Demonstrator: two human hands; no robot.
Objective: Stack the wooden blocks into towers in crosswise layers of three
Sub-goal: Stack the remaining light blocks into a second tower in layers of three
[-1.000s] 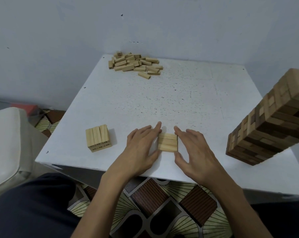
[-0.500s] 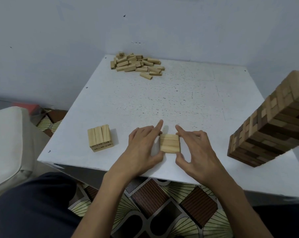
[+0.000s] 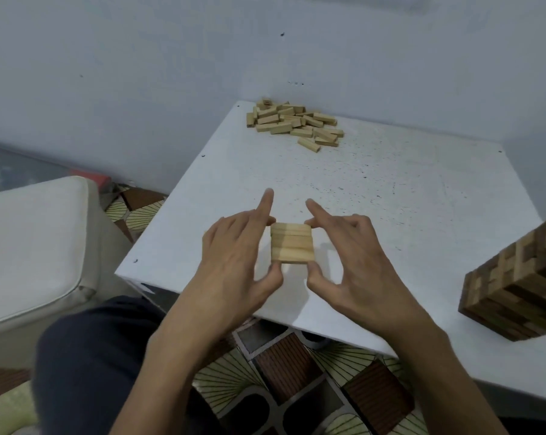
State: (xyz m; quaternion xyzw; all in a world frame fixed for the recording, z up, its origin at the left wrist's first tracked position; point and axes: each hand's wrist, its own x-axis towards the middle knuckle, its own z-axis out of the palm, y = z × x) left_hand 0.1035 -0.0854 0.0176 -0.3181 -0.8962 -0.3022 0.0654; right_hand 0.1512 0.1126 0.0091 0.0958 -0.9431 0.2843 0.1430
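Pale matt wooden blocks (image 3: 292, 243); speckled white table (image 3: 391, 196).

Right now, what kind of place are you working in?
Probably a room in a home: a small white table pushed into a plain wall corner, a cushioned seat beside it, and patterned flooring underneath.

Pale, light-tan wood with faint grain lines on the layer of three blocks (image 3: 292, 243). Same pale tan across the loose pile of blocks (image 3: 293, 124). Mixed checker of dark brown and lighter honey-brown on the tall tower (image 3: 516, 284). White table top (image 3: 391, 189), flecked with tiny black specks. Pale grey-blue wall (image 3: 139, 58), dotted with a few dark marks. Floor tiles (image 3: 284, 372) patterned in reddish-brown ribbed squares and cream fan shapes with dark outlines. Off-white cushion (image 3: 30, 240). Dark navy trouser leg (image 3: 92, 356). Small red patch (image 3: 91, 177) behind the cushion.
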